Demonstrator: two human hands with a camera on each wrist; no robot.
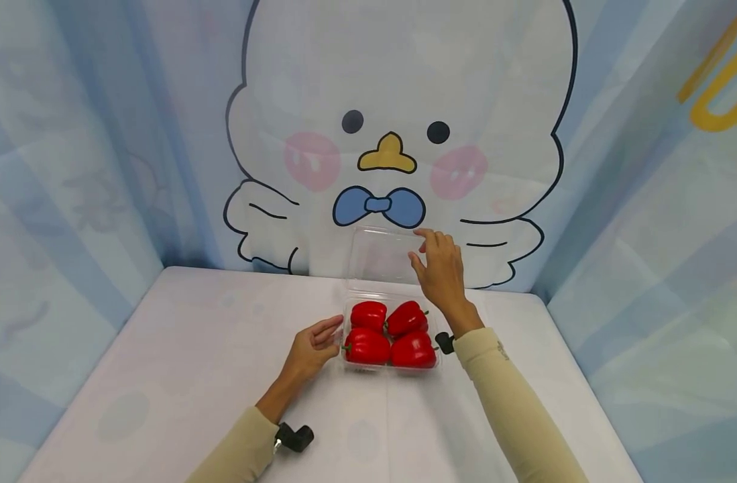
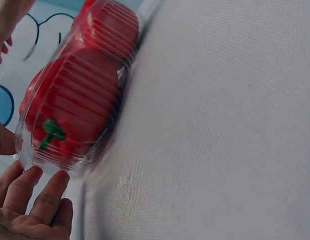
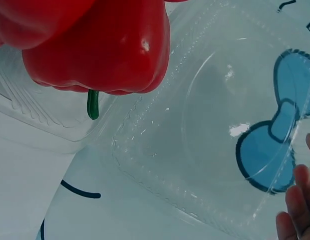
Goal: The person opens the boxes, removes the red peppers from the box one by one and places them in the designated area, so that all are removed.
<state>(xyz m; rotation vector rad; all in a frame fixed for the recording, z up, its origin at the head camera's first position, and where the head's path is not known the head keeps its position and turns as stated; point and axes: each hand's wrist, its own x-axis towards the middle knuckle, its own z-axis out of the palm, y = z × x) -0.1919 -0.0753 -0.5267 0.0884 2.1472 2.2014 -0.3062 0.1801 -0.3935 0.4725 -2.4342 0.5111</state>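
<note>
Several red bell peppers (image 1: pixel 367 347) with green stems sit in a clear plastic clamshell container (image 1: pixel 392 368). Its transparent lid (image 1: pixel 380 258) stands raised at the back, hinged along the container's far side. At the container's left side is my left hand (image 1: pixel 310 349), its fingers fairly straight and the fingertips at the plastic wall. In the left wrist view the thumb (image 2: pixel 2 140) lies by the rim. My right hand (image 1: pixel 442 272) is at the lid's upper right corner, fingers loosely bent, thumb apart from them. The right wrist view shows only its fingertips (image 3: pixel 297 205) beside the lid's edge.
The container stands on a white-covered table (image 1: pixel 235 349), close to its back edge. Behind hangs a curtain (image 1: pixel 501 100) printed with a white cartoon bird and blue bow tie. More pale blue curtain closes both sides. A small black device is strapped at each wrist.
</note>
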